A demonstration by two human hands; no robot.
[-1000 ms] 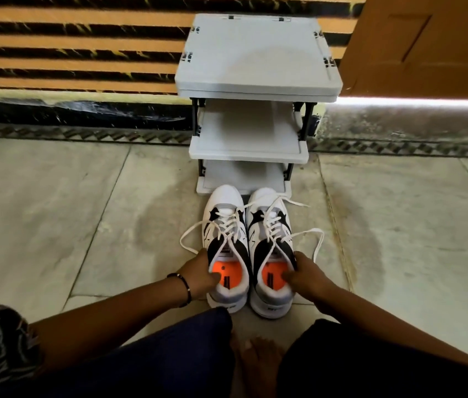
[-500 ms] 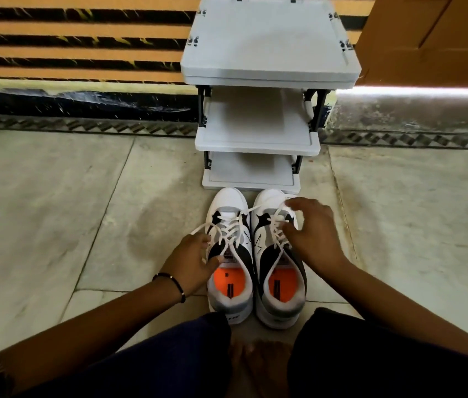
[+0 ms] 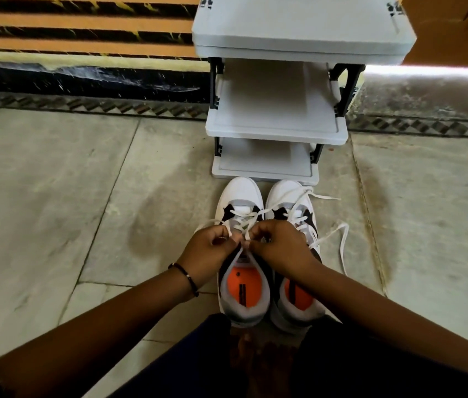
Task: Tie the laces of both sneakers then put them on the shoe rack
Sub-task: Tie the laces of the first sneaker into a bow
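Note:
Two white-and-black sneakers with orange insoles stand side by side on the floor, toes toward the rack. My left hand point(image 3: 207, 251) and my right hand point(image 3: 280, 247) meet over the left sneaker point(image 3: 240, 196), each pinching a white lace end of that shoe. The right sneaker point(image 3: 287, 193) lies partly under my right wrist; its laces point(image 3: 342, 239) trail loose to the right on the floor. A white three-shelf shoe rack point(image 3: 276, 127) stands just beyond the toes, with nothing on its shelves.
The striped wall and dark skirting run behind the rack. A brown door point(image 3: 456, 30) is at the upper right. My legs and bare feet point(image 3: 258, 354) sit just behind the heels. Marble floor tiles spread to both sides.
Both hands left their earlier spots and came together over the left sneaker, taking hold of its laces. The right hand moved off the right sneaker. The view shifted closer.

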